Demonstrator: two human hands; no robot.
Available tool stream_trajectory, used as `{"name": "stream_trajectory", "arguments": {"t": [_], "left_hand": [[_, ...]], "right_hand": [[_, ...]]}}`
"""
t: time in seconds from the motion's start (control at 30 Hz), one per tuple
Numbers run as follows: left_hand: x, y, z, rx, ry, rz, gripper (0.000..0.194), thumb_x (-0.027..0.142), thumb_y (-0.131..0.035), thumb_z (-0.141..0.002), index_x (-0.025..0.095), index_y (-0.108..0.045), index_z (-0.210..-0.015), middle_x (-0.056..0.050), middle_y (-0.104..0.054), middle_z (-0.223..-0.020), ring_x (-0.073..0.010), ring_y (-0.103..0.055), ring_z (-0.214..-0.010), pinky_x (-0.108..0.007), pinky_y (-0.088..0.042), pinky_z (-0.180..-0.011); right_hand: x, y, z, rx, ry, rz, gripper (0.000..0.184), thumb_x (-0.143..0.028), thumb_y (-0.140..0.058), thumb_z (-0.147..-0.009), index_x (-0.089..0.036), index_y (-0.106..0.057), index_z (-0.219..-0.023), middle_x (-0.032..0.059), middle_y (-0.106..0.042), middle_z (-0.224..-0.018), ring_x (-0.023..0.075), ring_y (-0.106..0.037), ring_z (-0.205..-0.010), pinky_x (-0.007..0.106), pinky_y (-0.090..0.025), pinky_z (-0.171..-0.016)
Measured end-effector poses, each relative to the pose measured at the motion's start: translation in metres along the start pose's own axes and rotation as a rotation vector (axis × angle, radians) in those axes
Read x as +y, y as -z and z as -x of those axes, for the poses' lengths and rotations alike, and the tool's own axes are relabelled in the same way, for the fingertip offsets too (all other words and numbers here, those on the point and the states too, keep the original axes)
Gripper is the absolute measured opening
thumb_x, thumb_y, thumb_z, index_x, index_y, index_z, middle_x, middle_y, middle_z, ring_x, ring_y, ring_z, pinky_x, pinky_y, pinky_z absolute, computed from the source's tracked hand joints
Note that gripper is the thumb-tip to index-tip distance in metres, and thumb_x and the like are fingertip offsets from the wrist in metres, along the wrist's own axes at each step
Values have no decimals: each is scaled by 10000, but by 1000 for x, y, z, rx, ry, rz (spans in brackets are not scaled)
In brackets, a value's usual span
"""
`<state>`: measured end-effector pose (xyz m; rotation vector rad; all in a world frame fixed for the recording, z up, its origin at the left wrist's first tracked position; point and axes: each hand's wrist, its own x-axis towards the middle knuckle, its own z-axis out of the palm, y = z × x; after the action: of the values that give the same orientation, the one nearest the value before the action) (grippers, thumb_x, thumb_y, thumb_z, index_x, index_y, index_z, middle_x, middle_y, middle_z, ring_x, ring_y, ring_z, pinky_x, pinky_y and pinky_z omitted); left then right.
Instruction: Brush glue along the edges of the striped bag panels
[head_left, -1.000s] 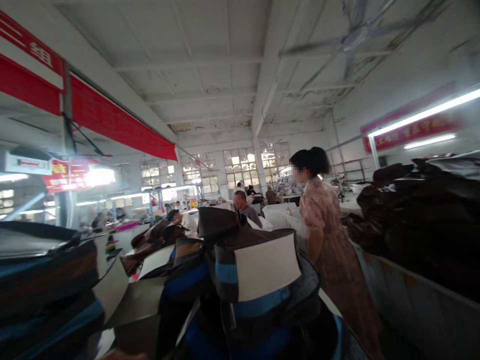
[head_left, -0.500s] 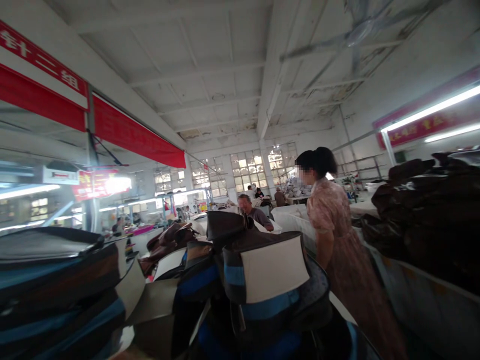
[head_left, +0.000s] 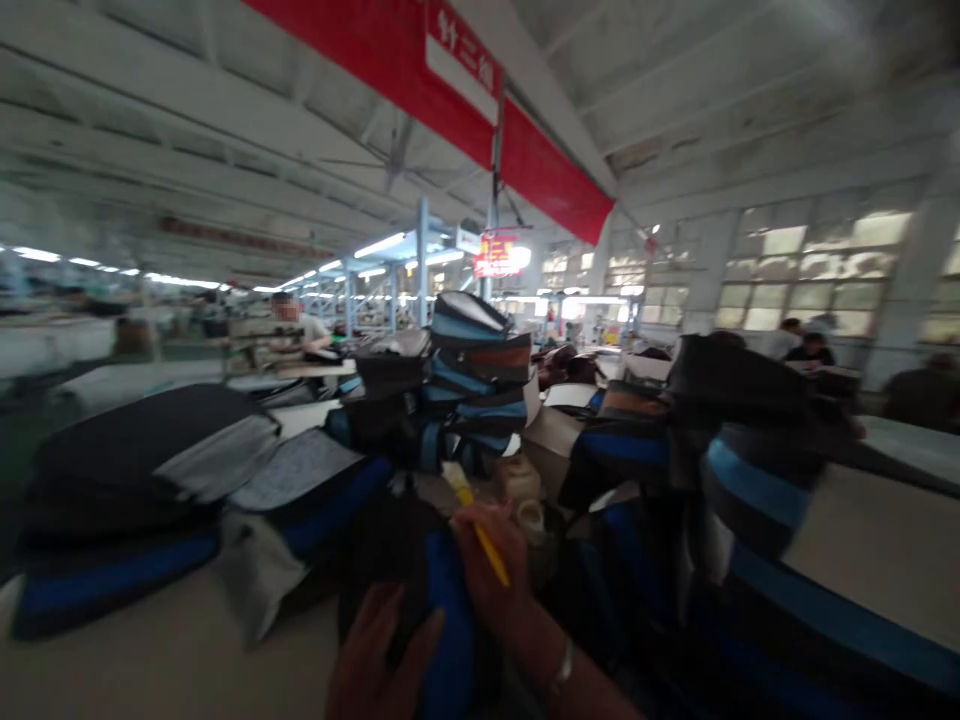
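My right hand (head_left: 491, 560) is closed around a brush (head_left: 486, 535) with a yellow handle, its pale bristles pointing up and away from me. Just beyond that hand stands a tan container (head_left: 519, 480) with a round mouth, blurred and dim. Lower down, my left hand (head_left: 384, 650) rests on a dark fabric piece (head_left: 397, 550) with a blue strip, thumb and fingers apart. The lower part of this hand is cut off by the frame edge.
Dark bag pieces (head_left: 142, 450) with blue trim lie stacked at left. Another stack (head_left: 480, 360) rises ahead, and larger pieces (head_left: 765, 490) crowd the right side. A person (head_left: 296, 325) sits farther back at left. Red banners (head_left: 555, 165) hang overhead.
My view has swung left and down. Both my hands and the brush now show, and the person in the patterned dress has left the view on the right.
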<state>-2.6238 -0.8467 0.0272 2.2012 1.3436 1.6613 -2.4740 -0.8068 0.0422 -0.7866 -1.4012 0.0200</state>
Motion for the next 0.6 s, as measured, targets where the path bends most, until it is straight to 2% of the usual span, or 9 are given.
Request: {"name": "stream_trajectory", "arguments": {"t": [0.07, 0.13, 0.17, 0.23, 0.3, 0.37, 0.43, 0.53, 0.6], "left_hand": [[5, 14, 10, -146, 127, 68, 323, 525, -506, -902, 257, -672, -831, -3, -642, -828, -161, -638, -748, -243, -535, -656], [10, 18, 9, -267, 239, 171, 331, 513, -514, -903, 243, -682, -808, -6, -647, -838, -165, -634, -778, -246, -530, -692], [11, 18, 7, -311, 278, 216, 331, 517, -520, -898, 242, -698, -850, -13, -660, -877, -177, -638, -819, -259, -531, -727], [11, 16, 3, -350, 329, 266, 363, 529, -539, -881, 247, -708, -1036, -31, -681, -1021, -220, -637, -960, -306, -528, -831], [10, 15, 1, -365, 384, 292, 466, 537, -570, -857, 240, -654, -1206, -53, -661, -1168, -270, -592, -1124, -365, -497, -941], [9, 14, 1, -346, 434, 320, 545, 540, -594, -839, 231, -603, -1288, -61, -627, -1259, -291, -531, -1230, -391, -452, -1018], [10, 14, 0, -354, 457, 383, 558, 525, -592, -847, 234, -572, -1323, -54, -609, -1291, -278, -527, -1239, -382, -433, -1040], [14, 16, -1, -375, 483, 487, 541, 493, -580, -861, 229, -563, -1332, -53, -604, -1296, -256, -571, -1174, -367, -449, -1020], [15, 17, 0, -396, 494, 527, 540, 485, -584, -857, 219, -572, -1327, -59, -603, -1297, -255, -585, -1151, -373, -449, -1025]], "right_hand": [[-3, 12, 2, -38, -31, 23, 166, -256, -555, -921, -253, -689, -1019, 43, -715, -1006, 203, -656, -977, 424, -463, -1005], [-13, 32, -8, -68, -47, 13, 190, -252, -582, -918, -248, -690, -1074, 53, -706, -1065, 201, -650, -1005, 402, -473, -983], [-20, 43, -17, -73, -65, -17, 197, -257, -598, -914, -249, -692, -1087, 52, -708, -1049, 189, -659, -961, 365, -507, -914], [-38, 62, -37, -59, -138, -135, 177, -272, -614, -914, -249, -700, -1067, 25, -706, -870, 137, -651, -731, 261, -525, -662], [-58, 73, -56, -99, -215, -266, 143, -301, -602, -927, -235, -706, -1000, -24, -613, -640, 86, -536, -504, 205, -421, -468], [-72, 74, -68, -228, -258, -350, 161, -336, -588, -935, -212, -691, -931, -49, -525, -557, 65, -449, -434, 191, -343, -414], [-78, 69, -74, -395, -270, -349, 197, -363, -582, -935, -190, -665, -890, -47, -507, -572, 64, -445, -463, 192, -335, -432], [-75, 63, -78, -629, -189, -220, 206, -352, -581, -927, -170, -650, -856, -26, -543, -635, 77, -481, -552, 199, -378, -508], [-71, 67, -83, -768, -102, -84, 197, -329, -579, -922, -168, -653, -835, -15, -578, -672, 83, -495, -593, 208, -398, -565]]}}
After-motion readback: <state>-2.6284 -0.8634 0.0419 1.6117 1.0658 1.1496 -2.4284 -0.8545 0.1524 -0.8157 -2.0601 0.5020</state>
